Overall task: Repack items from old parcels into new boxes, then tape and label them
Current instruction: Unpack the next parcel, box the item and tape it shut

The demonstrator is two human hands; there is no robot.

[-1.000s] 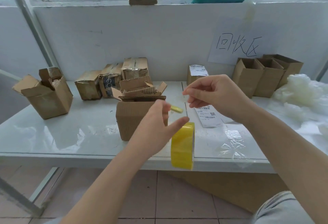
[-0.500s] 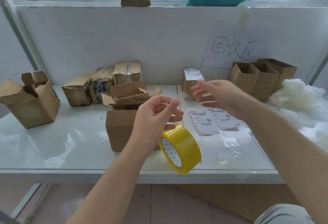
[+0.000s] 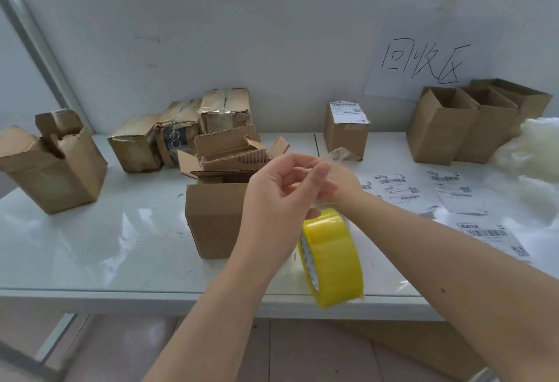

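A yellow roll of tape hangs over the table's front edge, just below my left hand. That hand grips the roll from above, fingers curled, thumb against the top of the roll. My right hand sits right behind the left one, and its fingers are hidden by it. A bit of clear tape sticks up above both hands. Just left of the hands stands a brown cardboard box with its top flaps open and corrugated card inside.
Worn old parcels are stacked at the back, and a torn open box stands far left. A labelled box, loose shipping labels, open boxes and white filling occupy the right side of the white table.
My right hand has come back from the labels and now lies behind my left hand. The tape roll hangs lower and has turned edge-on. The camera has moved closer.
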